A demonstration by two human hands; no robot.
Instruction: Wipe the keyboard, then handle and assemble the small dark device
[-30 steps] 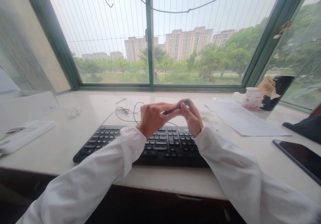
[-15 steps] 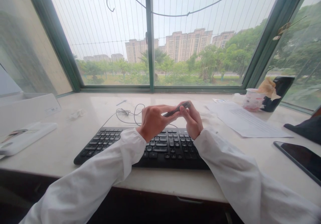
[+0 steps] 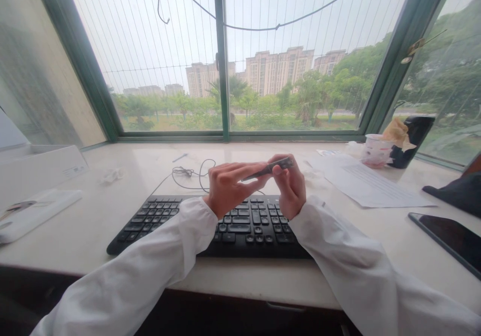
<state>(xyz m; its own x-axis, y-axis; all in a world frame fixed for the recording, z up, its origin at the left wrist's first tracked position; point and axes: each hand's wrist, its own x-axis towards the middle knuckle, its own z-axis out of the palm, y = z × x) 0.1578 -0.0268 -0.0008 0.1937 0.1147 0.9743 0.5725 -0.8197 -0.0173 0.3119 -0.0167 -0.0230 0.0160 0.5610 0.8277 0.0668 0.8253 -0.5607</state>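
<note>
Black pen-shaped tool (image 3: 268, 167) hangs slanted between your hands, held in the air above the far edge of the black computer keyboard (image 3: 210, 230), touching no key. Your left hand (image 3: 229, 188) keeps its fingers (image 3: 240, 171) closed together and laid along the tool's lower half, with the narrow tip poking out beneath them. Your right hand (image 3: 291, 185) pinches the upper end in a narrow grip, the thumb (image 3: 277, 171) pressing on the near side and the fingers curled behind. White sleeves (image 3: 165, 240) run from your wrists back across the keyboard's near edge.

Just beyond the keyboard, a tangled thin cable (image 3: 188, 173) lies on the white stone window ledge (image 3: 86, 230), with a small slim stick (image 3: 180, 157) farther back. Left of the keyboard are a crumpled white scrap (image 3: 111, 176), a white box (image 3: 41, 168) and a flat white case (image 3: 33, 214). Right of the keyboard lies a printed sheet of paper (image 3: 370, 188), and past it stand a paper cup (image 3: 378, 150) and a black container (image 3: 411, 143). Farther right, near the ledge's edge, are a dark-screened phone (image 3: 451, 238) and a dark cloth (image 3: 454, 193). A green-framed window (image 3: 221, 75) rises beyond the keyboard.
</note>
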